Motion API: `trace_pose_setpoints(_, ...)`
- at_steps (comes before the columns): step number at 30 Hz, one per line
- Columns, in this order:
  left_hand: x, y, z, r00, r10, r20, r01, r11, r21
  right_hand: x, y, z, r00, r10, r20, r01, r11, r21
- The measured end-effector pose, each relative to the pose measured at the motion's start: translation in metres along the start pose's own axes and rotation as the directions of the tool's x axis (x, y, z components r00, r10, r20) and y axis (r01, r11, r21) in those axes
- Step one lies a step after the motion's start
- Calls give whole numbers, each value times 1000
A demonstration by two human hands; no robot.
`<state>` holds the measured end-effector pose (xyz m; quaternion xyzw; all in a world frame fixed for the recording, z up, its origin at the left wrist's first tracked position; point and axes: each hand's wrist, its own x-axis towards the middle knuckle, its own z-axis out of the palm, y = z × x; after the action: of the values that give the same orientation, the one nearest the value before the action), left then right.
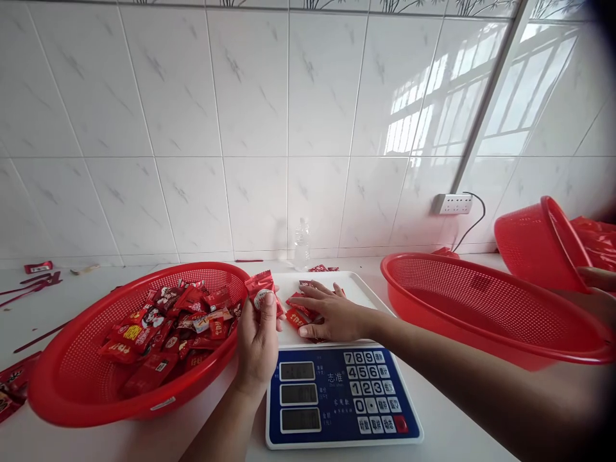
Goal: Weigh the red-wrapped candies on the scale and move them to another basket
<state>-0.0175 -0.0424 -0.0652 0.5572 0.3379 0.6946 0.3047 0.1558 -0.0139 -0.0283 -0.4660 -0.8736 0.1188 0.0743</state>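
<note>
My left hand (258,337) is closed around a red snack packet (262,294) with a white round patch, beside the scale's near-left tray edge. My right hand (332,312) lies palm down with fingers stretched over several red snack packets (299,317) on the white scale tray (359,292); what is under the palm is hidden. The scale's blue keypad panel (337,401) faces me, its digits too dim to read. Left of my left hand stands a red perforated basket (62,378) holding many mixed snack packets (168,321).
A second red basket (433,295) stands right of the scale. Behind it, another person's hand (597,279) touches a tilted red basket (524,237). A clear plastic bottle (302,244) stands by the tiled wall. Loose wrappers (17,382) lie far left; a power strip (453,204) is on the wall.
</note>
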Motion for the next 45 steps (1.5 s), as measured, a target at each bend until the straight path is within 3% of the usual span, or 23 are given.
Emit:
trace_pose_setpoints(12, -1, -2, -1, 999, 7, 32, -8, 1000, 23, -3, 18, -4, 994, -17, 106, 16, 1000, 7)
trace_pose_setpoints(24, -1, 3, 2, 999, 31, 41, -30, 999, -23, 4, 42, -1, 988, 152, 37, -152, 988, -10)
trace_pose_setpoints(37, -3, 0, 0, 999, 29, 38, -30, 999, 13, 8, -2, 1, 996, 24, 87, -24, 1000, -5)
trace_pose_setpoints(45, -2, 0, 0, 999, 15, 37, -16, 999, 36, 7, 15, 0, 997, -71, 32, 70, 997, 36)
